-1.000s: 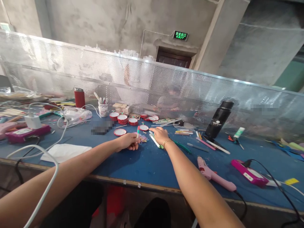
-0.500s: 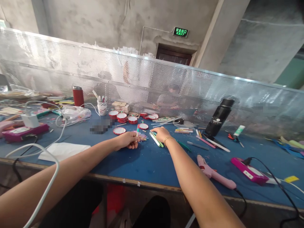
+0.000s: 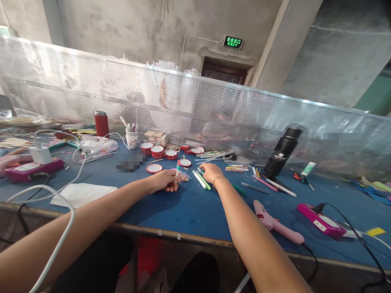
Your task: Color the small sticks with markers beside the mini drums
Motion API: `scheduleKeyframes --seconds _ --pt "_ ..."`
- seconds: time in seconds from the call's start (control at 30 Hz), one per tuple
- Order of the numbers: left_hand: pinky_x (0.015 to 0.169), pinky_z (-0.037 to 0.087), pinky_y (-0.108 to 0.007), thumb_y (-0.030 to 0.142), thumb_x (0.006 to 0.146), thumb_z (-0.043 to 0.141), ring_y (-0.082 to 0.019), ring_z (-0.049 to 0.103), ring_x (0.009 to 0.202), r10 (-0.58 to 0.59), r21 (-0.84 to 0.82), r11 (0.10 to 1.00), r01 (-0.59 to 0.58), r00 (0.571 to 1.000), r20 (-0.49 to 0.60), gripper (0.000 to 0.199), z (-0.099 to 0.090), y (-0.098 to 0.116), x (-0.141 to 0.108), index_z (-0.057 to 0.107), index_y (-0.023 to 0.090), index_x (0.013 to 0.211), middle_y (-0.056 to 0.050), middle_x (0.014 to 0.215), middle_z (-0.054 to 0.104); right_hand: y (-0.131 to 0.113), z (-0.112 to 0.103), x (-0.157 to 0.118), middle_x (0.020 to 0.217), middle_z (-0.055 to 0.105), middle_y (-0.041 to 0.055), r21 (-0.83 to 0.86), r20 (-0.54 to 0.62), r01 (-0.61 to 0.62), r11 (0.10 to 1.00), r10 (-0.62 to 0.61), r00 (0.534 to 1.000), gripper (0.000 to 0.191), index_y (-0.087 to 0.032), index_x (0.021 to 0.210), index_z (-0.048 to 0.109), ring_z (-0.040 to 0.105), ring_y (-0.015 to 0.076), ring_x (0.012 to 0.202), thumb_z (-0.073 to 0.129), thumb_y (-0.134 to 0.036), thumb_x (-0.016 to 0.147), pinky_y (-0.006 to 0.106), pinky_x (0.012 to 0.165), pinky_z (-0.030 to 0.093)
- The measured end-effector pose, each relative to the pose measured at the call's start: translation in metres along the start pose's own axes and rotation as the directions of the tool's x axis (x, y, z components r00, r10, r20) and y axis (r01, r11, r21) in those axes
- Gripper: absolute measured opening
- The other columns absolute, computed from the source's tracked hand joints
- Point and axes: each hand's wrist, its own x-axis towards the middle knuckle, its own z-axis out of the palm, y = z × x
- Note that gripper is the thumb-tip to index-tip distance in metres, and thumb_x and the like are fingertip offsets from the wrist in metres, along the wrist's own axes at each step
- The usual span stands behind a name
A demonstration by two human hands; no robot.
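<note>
My left hand (image 3: 166,180) is closed around a small flat stick (image 3: 177,167) banded red, green and white, held upright above the table. Just beyond it is a loose heap of thin pastel loops (image 3: 185,176). My right hand (image 3: 211,173), with a chain bracelet at the wrist, reaches down with bent fingers by several white and green marker pens (image 3: 200,180). Its fingertips are partly hidden, so whatever they pinch cannot be made out. A small red-rimmed white disc (image 3: 185,162) lies between the hands, and another (image 3: 154,168) is left of my left hand.
Stacks of red-rimmed discs (image 3: 157,152) stand farther back, near a paper cup (image 3: 132,139) of pens. A pink glue gun (image 3: 277,226), purple power strip (image 3: 321,221) and black bottle (image 3: 282,151) are at right. A white cable crosses my left forearm. A perforated screen (image 3: 171,93) backs the table.
My right hand has drawn back slightly to the right, showing more of the marker pens. My left hand keeps its hold on the banded stick in about the same place.
</note>
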Motion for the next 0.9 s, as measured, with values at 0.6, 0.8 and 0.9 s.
scheduleKeyframes --seconds 0.6,0.8,0.9 --pt "0.047 0.032 -0.021 0.049 0.074 0.058 -0.008 0.049 0.047 0.005 0.006 1.0 -0.005 1.0 0.002 0.033 0.001 0.002 -0.001 0.05 0.018 0.079 0.001 0.058 0.06 0.0 0.002 0.001 0.132 0.056 -0.0048 -0.012 -0.037 -0.006 1.0 0.006 0.999 0.045 -0.037 0.123 0.057 0.046 0.0192 0.121 0.043 -0.016 0.086 0.032 0.096 0.039" --pt "0.048 0.033 -0.021 0.047 0.078 0.055 -0.009 0.05 0.049 0.013 0.016 1.0 -0.013 1.0 0.008 0.03 0.0 0.001 -0.002 0.05 0.018 0.08 0.001 0.059 0.06 0.011 -0.005 0.002 0.115 0.066 0.0078 -0.066 -0.003 -0.168 0.984 0.168 0.986 0.031 -0.025 0.105 0.069 0.059 0.0254 0.105 0.054 -0.034 0.079 0.035 0.084 0.044" --pt "0.048 0.033 -0.021 0.05 0.076 0.056 -0.008 0.049 0.049 0.019 0.017 1.0 -0.019 1.0 0.01 0.033 0.0 0.001 -0.002 0.05 0.018 0.08 0.001 0.059 0.06 0.012 -0.009 0.001 0.11 0.068 0.01 -0.075 0.011 -0.196 0.978 0.198 0.98 0.032 -0.023 0.102 0.07 0.062 0.0265 0.099 0.056 -0.034 0.076 0.035 0.08 0.045"
